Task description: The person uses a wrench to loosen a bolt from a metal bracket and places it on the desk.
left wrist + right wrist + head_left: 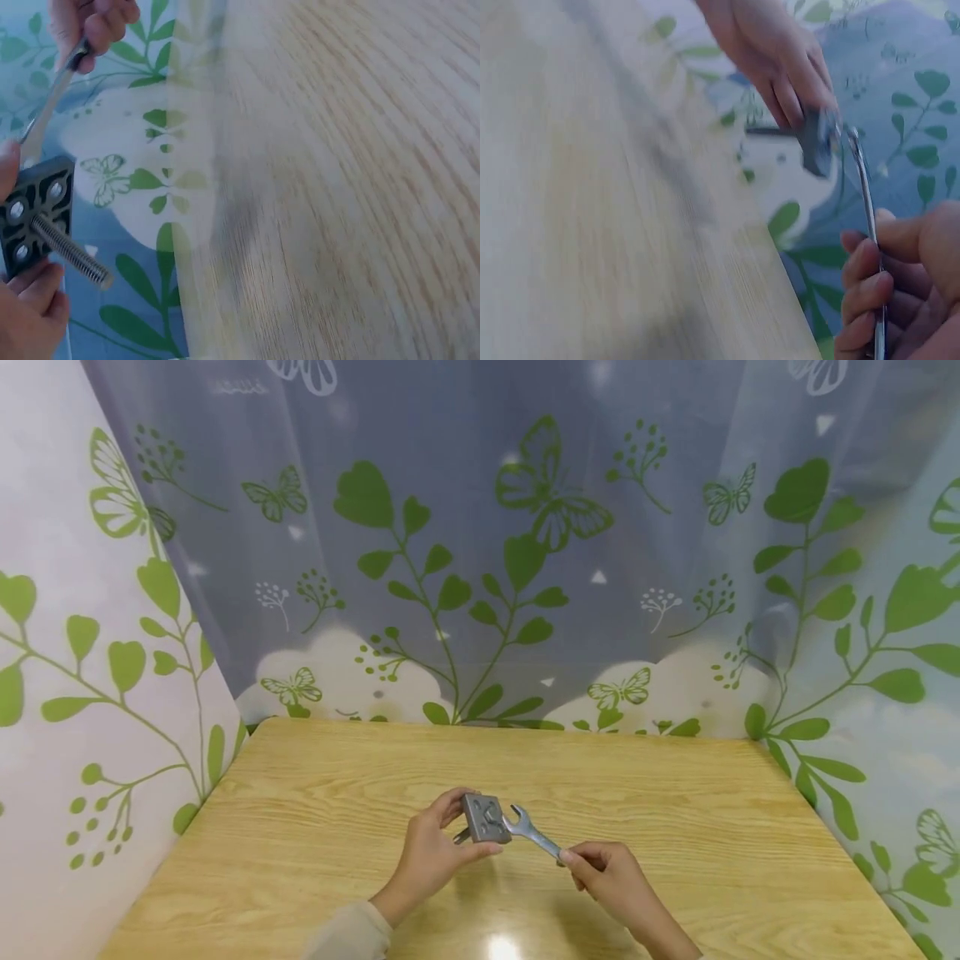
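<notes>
My left hand (431, 852) grips a square grey plate (486, 818) by its edges above the table, thumb along the lower side. A bolt head shows at the middle of its face. From the plate's back a threaded bolt (73, 251) sticks out, with a hole near each corner in the left wrist view. My right hand (618, 885) holds a silver open-end wrench (534, 833) by its handle end. The wrench's forked head points at the plate and lies right beside its edge in the head view. In the right wrist view, fingers curl round the handle.
Below both hands spreads a wood-grain table (360, 777). A curtain (465, 610) printed with green leaves and butterflies hangs behind it, with similar patterned sheets at the left (75, 635) and right (900, 693).
</notes>
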A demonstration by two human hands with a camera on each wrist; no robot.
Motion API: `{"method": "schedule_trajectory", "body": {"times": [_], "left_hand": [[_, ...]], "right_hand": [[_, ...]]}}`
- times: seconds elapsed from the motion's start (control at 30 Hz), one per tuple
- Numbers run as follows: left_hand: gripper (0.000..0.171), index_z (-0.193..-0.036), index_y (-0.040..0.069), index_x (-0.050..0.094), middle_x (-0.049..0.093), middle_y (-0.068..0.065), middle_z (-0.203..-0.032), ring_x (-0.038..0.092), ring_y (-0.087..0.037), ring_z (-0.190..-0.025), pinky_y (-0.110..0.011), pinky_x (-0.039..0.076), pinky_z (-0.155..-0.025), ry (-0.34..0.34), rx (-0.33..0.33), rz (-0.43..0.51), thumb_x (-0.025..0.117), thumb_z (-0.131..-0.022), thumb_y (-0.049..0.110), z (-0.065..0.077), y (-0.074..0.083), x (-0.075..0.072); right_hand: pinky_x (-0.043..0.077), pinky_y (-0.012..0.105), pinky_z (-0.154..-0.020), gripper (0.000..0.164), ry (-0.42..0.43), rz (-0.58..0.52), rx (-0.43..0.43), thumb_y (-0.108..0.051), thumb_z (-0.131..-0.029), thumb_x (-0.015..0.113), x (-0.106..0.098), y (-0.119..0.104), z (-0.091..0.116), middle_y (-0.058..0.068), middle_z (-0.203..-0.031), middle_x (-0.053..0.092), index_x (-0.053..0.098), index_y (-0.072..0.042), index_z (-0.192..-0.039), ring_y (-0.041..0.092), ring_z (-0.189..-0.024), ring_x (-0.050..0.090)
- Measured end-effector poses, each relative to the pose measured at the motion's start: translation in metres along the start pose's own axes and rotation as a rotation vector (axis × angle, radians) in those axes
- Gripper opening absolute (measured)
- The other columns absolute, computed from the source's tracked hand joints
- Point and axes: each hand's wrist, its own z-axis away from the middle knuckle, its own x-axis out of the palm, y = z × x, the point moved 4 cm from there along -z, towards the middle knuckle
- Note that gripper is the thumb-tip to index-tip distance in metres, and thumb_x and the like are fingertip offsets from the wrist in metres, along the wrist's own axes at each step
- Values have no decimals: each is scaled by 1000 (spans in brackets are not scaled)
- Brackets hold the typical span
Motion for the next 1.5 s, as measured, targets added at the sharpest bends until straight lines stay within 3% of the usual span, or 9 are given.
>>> {"method": "schedule_trajectory", "body": {"times": [0.13,0.37,0.6,0.83,0.93,1.17,1.37,1.5], "left_hand": [[73,-125,8,57,66,-8,-121,61,-29,-115,-47,50,-97,70,76,-91,88,-62,28,1,5,3],[77,-125,1,55,67,-12,-118,62,-30,-112,-40,55,-91,140,249,-231,90,-60,21,3,12,5],[79,-125,0,55,67,-14,-117,65,-28,-106,-37,57,-86,186,301,-269,91,-57,18,6,11,5],[82,-122,-6,55,64,-17,-117,65,-28,-105,-27,56,-87,255,437,-373,93,-52,14,9,14,7],[84,-121,-5,55,64,-16,-117,64,-28,-105,-25,55,-88,275,467,-401,94,-49,12,9,16,7],[82,-124,-4,52,63,-15,-119,64,-28,-105,-26,57,-84,204,426,-282,93,-54,13,8,14,6],[78,-124,1,55,64,-10,-120,63,-27,-110,-30,57,-86,138,280,-117,92,-57,18,6,10,5],[76,-124,4,55,65,-7,-121,64,-26,-110,-29,57,-85,113,206,-63,91,-59,21,6,10,5]], "right_hand": [[35,14,-46,35,0,-133,64,-25,-95,61,18,-4,5,-1,-63,54,67,9,-100,5,-50,40],[37,13,-44,38,-61,-314,134,-29,-96,59,39,-9,9,-3,-64,53,65,9,-100,6,-52,42],[36,12,-42,35,-98,-415,169,-29,-97,57,52,-7,10,-4,-64,53,65,5,-96,4,-51,43],[36,11,-42,34,-130,-529,226,-33,-96,59,64,-4,14,-6,-64,55,65,0,-92,1,-50,43],[36,10,-42,32,-140,-549,226,-33,-95,59,67,-5,15,-6,-64,54,65,-2,-88,1,-50,43],[35,10,-42,28,-172,-557,220,-31,-97,57,65,-3,13,-7,-64,53,64,-5,-88,1,-51,41],[35,10,-41,29,-208,-546,204,-30,-96,58,60,1,12,-7,-64,54,64,-2,-88,0,-50,42],[35,10,-41,31,-215,-550,202,-31,-95,60,59,4,12,-7,-63,54,64,-2,-89,1,-50,42]]}}
